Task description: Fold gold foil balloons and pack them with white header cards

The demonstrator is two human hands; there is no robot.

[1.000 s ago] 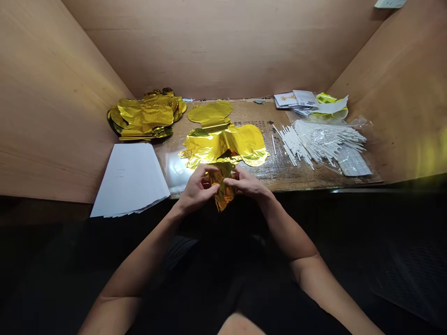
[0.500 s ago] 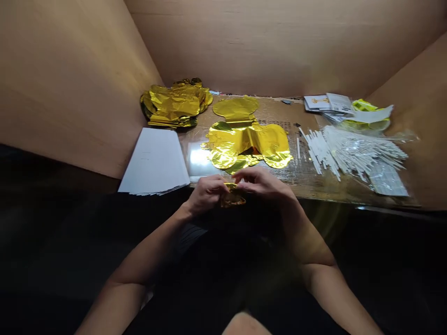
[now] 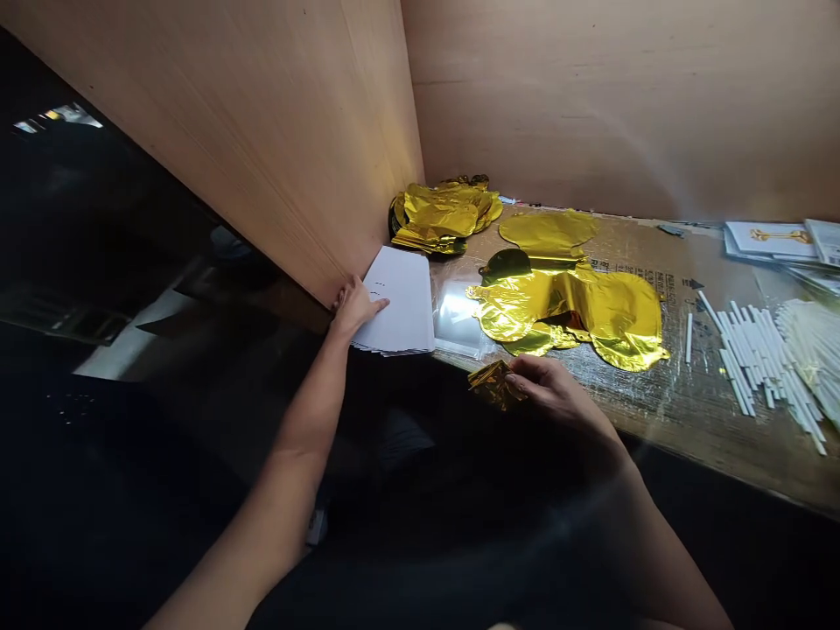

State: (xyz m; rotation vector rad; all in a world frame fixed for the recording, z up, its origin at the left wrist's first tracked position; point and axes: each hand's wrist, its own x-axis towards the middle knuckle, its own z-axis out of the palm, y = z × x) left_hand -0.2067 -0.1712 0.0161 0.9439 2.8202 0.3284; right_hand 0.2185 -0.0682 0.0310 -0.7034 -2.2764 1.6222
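Observation:
My left hand reaches to the left edge of a stack of white paper sheets. Its thumb lies stretched over the top sheet, apart from the other fingers, which are partly hidden at the stack's edge. In front of the table edge, my right hand pinches a small folded gold foil balloon between thumb and fingers. Flat gold foil balloons lie spread on the table just beyond it. Behind the paper, a pile of similar gold foil balloons rests in the corner.
White sticks lie loose at the right, with a bundle in clear plastic beside them. Printed cards sit behind. A clear plastic sheet borders the paper stack. Wooden panels stand at the back and left.
My left hand has let go of the folded foil balloon and moved left to the paper stack. My right hand keeps the balloon. The view has turned left.

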